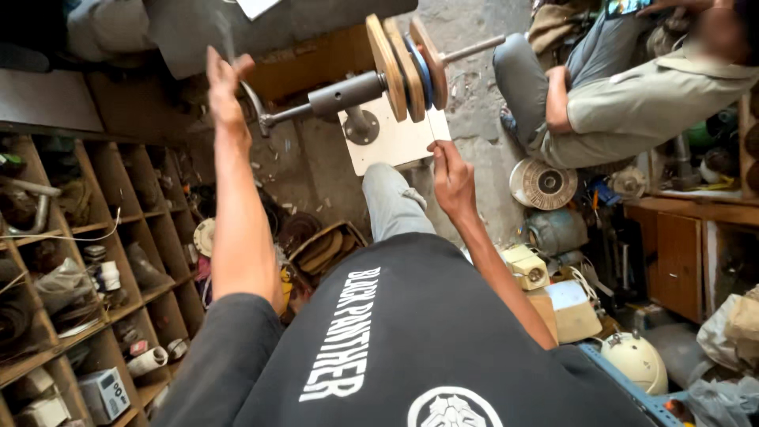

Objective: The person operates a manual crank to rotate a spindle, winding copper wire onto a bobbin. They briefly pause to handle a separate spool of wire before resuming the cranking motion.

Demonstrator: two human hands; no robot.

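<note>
Nearest the camera is the person's black shirt (411, 348) with white print, filling the bottom middle, and a grey-trousered knee (393, 202) pokes out beyond it.

At the far left stand wooden shelves (87, 261) in small compartments, packed with odd parts, pipes and a small grey box. Next to them the left arm reaches up and away; the left hand (224, 83) is closed around the crank handle (251, 107) at the left end of a metal shaft (340, 95). The shaft runs to the right on a round post fixed to a white board (391, 142), and carries three wooden discs (403, 67) set close together on edge, with a blue ring between two of them. A thin rod (473, 49) sticks out past the discs on the right.

The right hand (451, 178) is just near of the discs, fingers pinched on a thin wire (432, 126) that rises to them.

Further right, another person in grey clothes (624, 95) sits on the floor. Near them lie a wire spool (542, 183), a cream box (526, 267) and a white helmet (636, 360), with a wooden cabinet (676, 253) at the right edge.
</note>
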